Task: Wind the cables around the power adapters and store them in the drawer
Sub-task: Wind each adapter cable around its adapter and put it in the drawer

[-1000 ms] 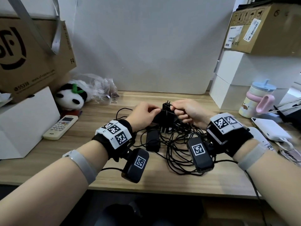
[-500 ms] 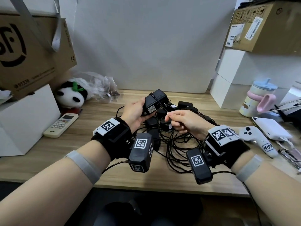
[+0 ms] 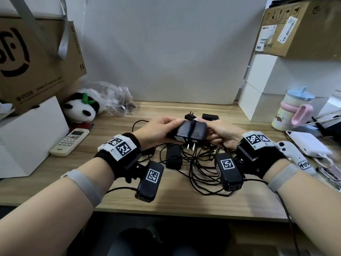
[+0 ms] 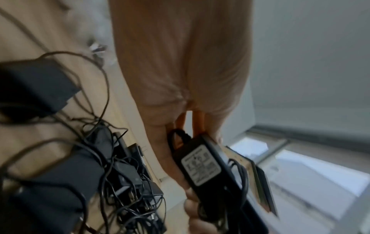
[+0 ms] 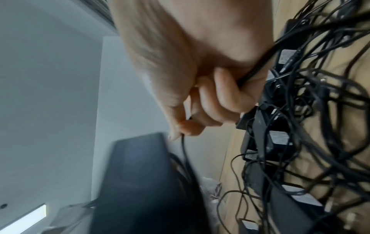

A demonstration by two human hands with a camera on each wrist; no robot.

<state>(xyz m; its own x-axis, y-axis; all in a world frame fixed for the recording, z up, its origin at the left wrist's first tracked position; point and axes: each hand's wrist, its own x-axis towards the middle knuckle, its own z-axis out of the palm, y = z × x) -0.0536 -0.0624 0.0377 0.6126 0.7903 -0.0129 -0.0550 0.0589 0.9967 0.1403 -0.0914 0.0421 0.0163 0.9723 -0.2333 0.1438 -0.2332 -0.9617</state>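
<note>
My left hand [image 3: 167, 126] grips a black power adapter [image 3: 191, 131] above the desk, its two metal prongs pointing down toward me. One turn of its thin black cable [image 5: 183, 147] crosses the adapter's middle. My right hand [image 3: 218, 133] is against the adapter's right side and pinches that cable between thumb and forefinger. In the left wrist view the adapter [image 4: 202, 166] shows its white label between my fingers [image 4: 192, 204]. Below both hands lies a tangled pile of cables [image 3: 199, 169] with several more adapters [image 3: 173, 157]. No drawer is in view.
Two more adapters [image 3: 190, 116] lie behind my hands. A remote [image 3: 70, 142], a panda plush [image 3: 81, 109] and a white box [image 3: 27, 137] are at the left. A pastel cup [image 3: 287, 115], a white controller [image 3: 293, 154] and a power bank [image 3: 310, 143] are at the right.
My left hand has turned the adapter over, so the label side is hidden and the prongs point down. My right hand has carried the cable from in front to the adapter's right side.
</note>
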